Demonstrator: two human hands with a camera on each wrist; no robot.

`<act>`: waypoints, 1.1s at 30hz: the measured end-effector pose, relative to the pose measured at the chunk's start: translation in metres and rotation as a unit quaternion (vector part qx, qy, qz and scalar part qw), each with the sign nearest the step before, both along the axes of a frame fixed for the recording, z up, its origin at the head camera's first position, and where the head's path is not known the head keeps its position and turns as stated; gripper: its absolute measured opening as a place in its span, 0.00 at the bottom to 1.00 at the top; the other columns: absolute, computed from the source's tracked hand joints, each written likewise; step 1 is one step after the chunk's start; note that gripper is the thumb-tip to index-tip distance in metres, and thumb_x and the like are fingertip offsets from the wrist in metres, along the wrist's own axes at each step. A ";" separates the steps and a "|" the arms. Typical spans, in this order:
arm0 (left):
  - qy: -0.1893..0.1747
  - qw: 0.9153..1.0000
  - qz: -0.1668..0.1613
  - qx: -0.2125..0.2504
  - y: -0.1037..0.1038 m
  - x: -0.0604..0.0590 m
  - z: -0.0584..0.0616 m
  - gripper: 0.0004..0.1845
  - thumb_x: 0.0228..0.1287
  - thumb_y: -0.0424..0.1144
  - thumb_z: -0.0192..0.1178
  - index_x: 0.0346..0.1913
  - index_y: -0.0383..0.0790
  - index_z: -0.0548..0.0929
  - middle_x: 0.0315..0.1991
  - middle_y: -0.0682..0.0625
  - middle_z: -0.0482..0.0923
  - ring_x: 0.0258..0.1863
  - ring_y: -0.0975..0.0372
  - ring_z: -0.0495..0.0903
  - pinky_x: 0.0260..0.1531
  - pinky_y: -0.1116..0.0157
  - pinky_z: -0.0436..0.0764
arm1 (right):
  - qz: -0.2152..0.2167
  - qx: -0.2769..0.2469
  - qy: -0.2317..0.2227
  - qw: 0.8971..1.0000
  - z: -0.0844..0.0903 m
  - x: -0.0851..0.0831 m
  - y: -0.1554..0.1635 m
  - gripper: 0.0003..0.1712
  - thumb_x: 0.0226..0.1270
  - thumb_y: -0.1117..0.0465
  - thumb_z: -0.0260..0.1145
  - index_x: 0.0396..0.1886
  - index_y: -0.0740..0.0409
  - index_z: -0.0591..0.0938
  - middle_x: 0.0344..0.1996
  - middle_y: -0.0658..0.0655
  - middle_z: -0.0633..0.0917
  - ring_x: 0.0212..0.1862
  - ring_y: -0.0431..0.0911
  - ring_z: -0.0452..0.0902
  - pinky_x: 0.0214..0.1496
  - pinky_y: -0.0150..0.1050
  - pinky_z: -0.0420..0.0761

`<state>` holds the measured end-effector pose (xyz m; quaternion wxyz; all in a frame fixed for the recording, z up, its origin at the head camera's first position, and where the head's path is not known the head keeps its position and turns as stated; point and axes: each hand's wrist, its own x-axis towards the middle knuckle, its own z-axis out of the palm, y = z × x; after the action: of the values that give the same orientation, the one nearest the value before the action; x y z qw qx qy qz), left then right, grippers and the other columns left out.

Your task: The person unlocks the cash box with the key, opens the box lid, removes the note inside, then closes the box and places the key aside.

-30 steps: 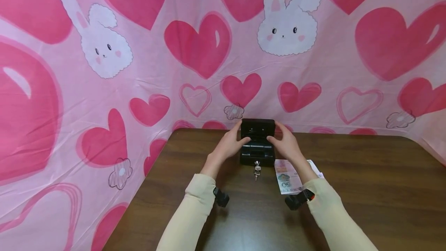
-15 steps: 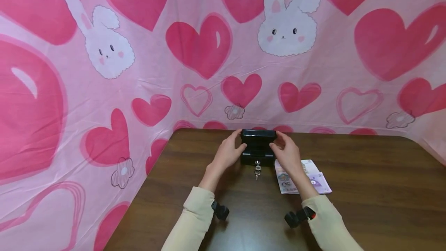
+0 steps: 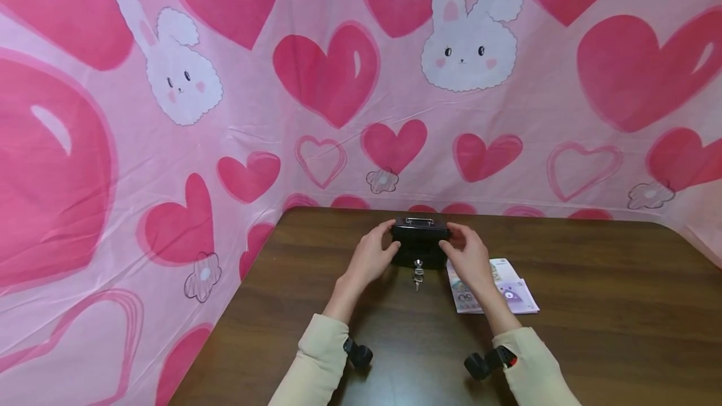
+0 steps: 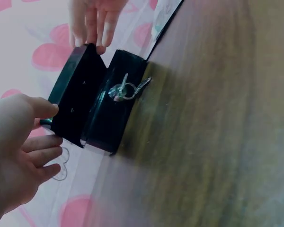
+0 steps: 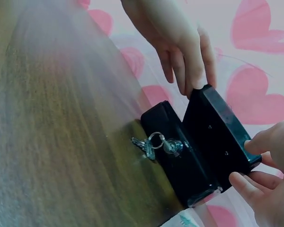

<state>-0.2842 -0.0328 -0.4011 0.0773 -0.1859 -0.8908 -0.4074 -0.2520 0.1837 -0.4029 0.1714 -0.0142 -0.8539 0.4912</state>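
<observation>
A small black cash box [image 3: 407, 260] stands near the back of the table, its lid [image 3: 420, 231] tilted partway down over the body. The lid's metal carrying handle [image 3: 419, 222] shows on top. My left hand [image 3: 368, 257] holds the lid's left end, thumb in front and fingers behind. At the opposite end, my right hand [image 3: 469, 258] grips the lid the same way. Keys on a ring [image 5: 146, 144] hang from the front lock. Both wrist views show the gap between lid [image 4: 78, 92] and body; the inside of the body is hidden.
Several banknotes [image 3: 510, 293] lie to the right of the box, partly under my right forearm. The wooden table [image 3: 412, 343] ends just behind the box at a pink cloth backdrop [image 3: 389, 80] with hearts and rabbits.
The lid has swung forward and down from standing upright, bringing its handle into view. Both hands have moved slightly down and toward me with it. The banknotes show more beside my right arm.
</observation>
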 end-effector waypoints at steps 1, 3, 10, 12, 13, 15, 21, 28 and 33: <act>0.000 1.000 0.002 -0.001 0.001 0.001 -0.001 0.27 0.70 0.41 0.61 0.70 0.45 0.72 0.66 0.44 0.76 0.66 0.53 0.74 0.67 0.51 0.71 | -0.003 0.002 0.000 1.000 -0.001 0.000 0.000 0.27 0.67 0.61 0.66 0.64 0.63 0.75 0.54 0.68 0.79 0.56 0.59 0.79 0.62 0.52 0.76; 0.001 1.000 0.002 -0.004 0.001 0.001 -0.001 0.26 0.70 0.42 0.61 0.69 0.44 0.74 0.65 0.44 0.76 0.66 0.53 0.75 0.67 0.51 0.72 | -0.006 0.005 -0.002 1.000 -0.004 -0.001 0.001 0.26 0.67 0.61 0.66 0.63 0.63 0.77 0.52 0.67 0.79 0.55 0.58 0.78 0.61 0.51 0.76; 0.006 1.000 0.001 -0.004 0.002 0.000 -0.003 0.21 0.69 0.39 0.61 0.63 0.41 0.78 0.60 0.42 0.79 0.62 0.51 0.77 0.64 0.51 0.74 | -0.013 0.009 0.003 1.000 -0.008 -0.003 0.002 0.21 0.67 0.61 0.66 0.58 0.63 0.81 0.47 0.65 0.80 0.50 0.56 0.80 0.54 0.43 0.77; 0.003 1.000 0.000 -0.002 0.002 -0.001 -0.003 0.20 0.69 0.39 0.61 0.62 0.41 0.79 0.59 0.41 0.80 0.61 0.50 0.77 0.63 0.50 0.74 | -0.015 0.012 0.006 1.000 -0.010 -0.004 0.003 0.20 0.66 0.61 0.66 0.57 0.63 0.82 0.46 0.64 0.80 0.48 0.55 0.80 0.51 0.40 0.76; 0.002 1.000 0.000 -0.001 0.002 0.000 -0.003 0.20 0.69 0.39 0.61 0.62 0.40 0.79 0.59 0.41 0.80 0.61 0.50 0.78 0.63 0.50 0.75 | -0.015 0.014 0.006 1.000 -0.010 -0.004 0.003 0.19 0.66 0.62 0.66 0.56 0.63 0.82 0.45 0.64 0.80 0.48 0.54 0.80 0.50 0.39 0.76; 0.003 1.000 0.003 -0.001 0.003 -0.001 -0.005 0.19 0.69 0.38 0.61 0.61 0.39 0.80 0.57 0.41 0.80 0.59 0.49 0.79 0.61 0.50 0.76 | -0.011 0.015 0.003 1.000 -0.012 -0.005 0.004 0.19 0.66 0.62 0.66 0.55 0.62 0.83 0.45 0.64 0.80 0.47 0.54 0.80 0.50 0.38 0.75; 0.016 0.999 0.012 -0.029 0.007 -0.002 -0.011 0.15 0.67 0.36 0.62 0.55 0.39 0.83 0.52 0.41 0.82 0.50 0.51 0.82 0.52 0.53 0.80 | -0.002 0.034 -0.013 0.999 -0.016 -0.006 0.007 0.19 0.66 0.64 0.66 0.56 0.63 0.82 0.46 0.65 0.79 0.49 0.55 0.79 0.52 0.43 0.74; 0.007 0.999 0.016 -0.045 0.009 -0.003 -0.012 0.15 0.67 0.36 0.63 0.55 0.45 0.84 0.48 0.44 0.82 0.42 0.56 0.80 0.47 0.56 0.80 | 0.010 0.043 -0.030 0.999 -0.018 -0.009 0.010 0.19 0.66 0.64 0.66 0.55 0.64 0.81 0.46 0.66 0.78 0.49 0.56 0.76 0.53 0.46 0.73; 0.020 0.998 0.021 -0.061 0.009 -0.005 -0.013 0.15 0.67 0.37 0.63 0.55 0.48 0.84 0.46 0.46 0.81 0.40 0.58 0.79 0.45 0.58 0.79 | 0.026 0.055 -0.028 0.998 -0.014 -0.011 0.015 0.20 0.66 0.62 0.66 0.56 0.66 0.80 0.48 0.67 0.77 0.50 0.57 0.76 0.55 0.49 0.74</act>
<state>-0.2893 -0.0239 -0.4141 0.0917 -0.1798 -0.9160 -0.3466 -0.2627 0.1988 -0.4171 0.1349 0.0038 -0.8842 0.4472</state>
